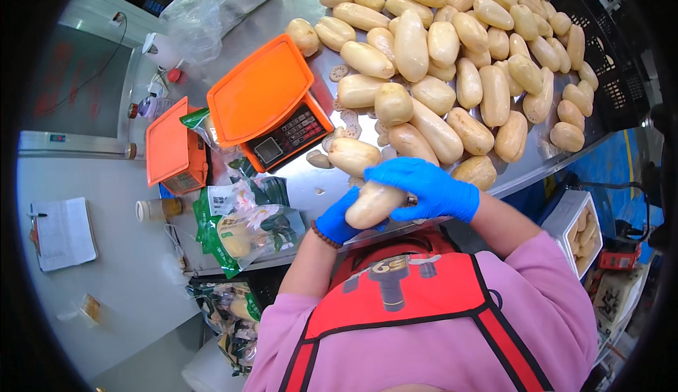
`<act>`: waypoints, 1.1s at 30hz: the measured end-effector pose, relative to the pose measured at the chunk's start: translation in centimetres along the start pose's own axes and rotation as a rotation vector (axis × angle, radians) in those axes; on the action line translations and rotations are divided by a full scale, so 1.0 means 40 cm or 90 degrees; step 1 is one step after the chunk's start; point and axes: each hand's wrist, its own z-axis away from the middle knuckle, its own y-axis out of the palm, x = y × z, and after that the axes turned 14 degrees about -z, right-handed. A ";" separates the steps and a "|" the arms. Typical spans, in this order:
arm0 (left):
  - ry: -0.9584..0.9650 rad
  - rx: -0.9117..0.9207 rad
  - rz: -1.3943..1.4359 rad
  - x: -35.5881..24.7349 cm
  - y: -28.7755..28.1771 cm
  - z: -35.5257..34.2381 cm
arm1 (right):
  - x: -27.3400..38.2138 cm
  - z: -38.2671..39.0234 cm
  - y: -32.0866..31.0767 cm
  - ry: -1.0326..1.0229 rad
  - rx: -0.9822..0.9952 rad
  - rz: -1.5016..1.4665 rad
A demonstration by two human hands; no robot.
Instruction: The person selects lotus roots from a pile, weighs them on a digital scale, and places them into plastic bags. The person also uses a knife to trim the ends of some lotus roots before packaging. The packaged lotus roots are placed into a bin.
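Note:
A peeled, pale lotus root segment (pixel 372 206) is held close to my body at the table's near edge. My left hand (pixel 337 218), in a blue glove, is closed around its left side. My right hand (pixel 432 190), also blue-gloved, curls over the root's upper right with fingers touching it. Between its fingers and thumb shows a bit of something small and dark with a shiny part, mostly hidden. Just beyond lies another lotus root (pixel 353 156), beside several thin cut slices (pixel 349 118).
A large heap of lotus roots (pixel 494 88) covers the metal table toward a black crate (pixel 600 60). Two orange scales (pixel 261 88) (pixel 173 145) stand left, near green printed bags (pixel 247 226). A white box of lotus pieces (pixel 571 233) sits low at right.

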 end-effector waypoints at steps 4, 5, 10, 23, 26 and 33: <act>0.096 -0.112 0.364 0.036 -0.036 0.118 | -0.122 0.125 0.068 0.156 -0.153 0.198; 0.113 -0.124 0.341 0.032 -0.044 0.142 | -0.150 0.167 0.101 0.197 -0.086 0.252; 0.157 -0.188 0.328 0.035 -0.062 0.215 | -0.224 0.215 0.191 0.251 -0.014 0.434; 0.220 -0.392 -0.140 -0.014 -0.076 0.257 | 0.108 -0.043 0.211 0.098 -0.138 0.087; 0.226 -0.410 -0.193 -0.045 -0.051 0.252 | 0.106 -0.062 0.222 0.012 -0.129 0.247; 0.234 -0.398 -0.323 -0.036 -0.060 0.239 | 0.121 -0.070 0.227 -0.013 -0.096 0.351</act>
